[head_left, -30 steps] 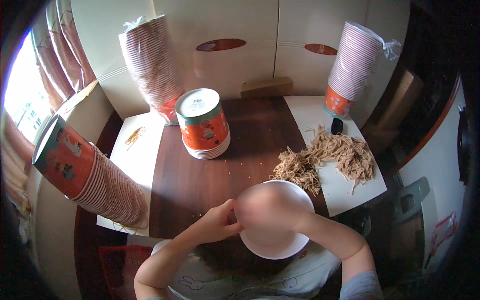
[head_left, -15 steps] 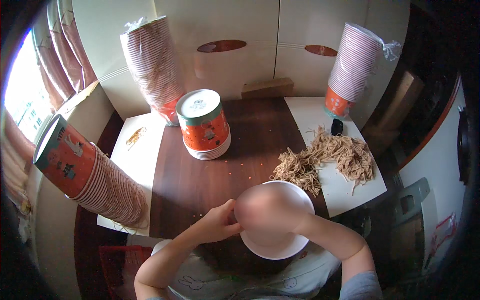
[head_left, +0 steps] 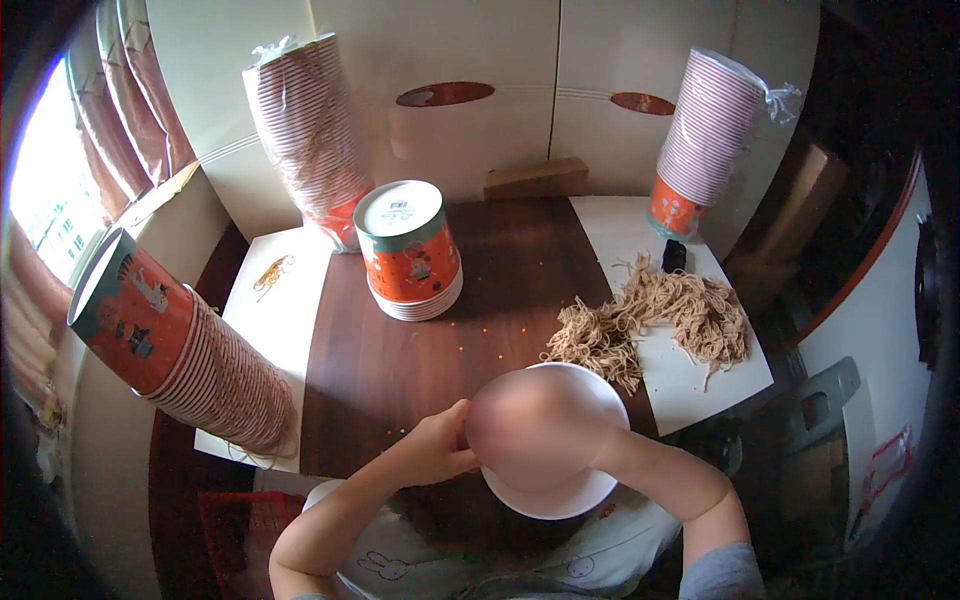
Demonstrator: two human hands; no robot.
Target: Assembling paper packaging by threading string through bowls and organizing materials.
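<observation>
Close to my body is a white paper bucket (head_left: 590,495), its rim and pale inside showing. At its left side my left hand (head_left: 440,445) has thumb and fingers curled against the rim; the fingertips are partly lost in a blurred patch. My right hand (head_left: 550,415) reaches over the bucket's opening from the right. That same blur smears its fingers, so whether they hold anything does not show. Just beyond the bucket, to the right, lies a loose heap of tan, string-like strands (head_left: 690,310), part on brown wood and part on a white panel.
Upside-down orange-and-green paper buckets (head_left: 410,260) stand nested mid-table. Tall stacks rise at back left (head_left: 305,130) and back right (head_left: 710,130), wrapped in clear plastic. Another stack (head_left: 190,350) leans at left. Rubber bands (head_left: 272,275) lie behind it. A black object (head_left: 674,255) sits by the strands.
</observation>
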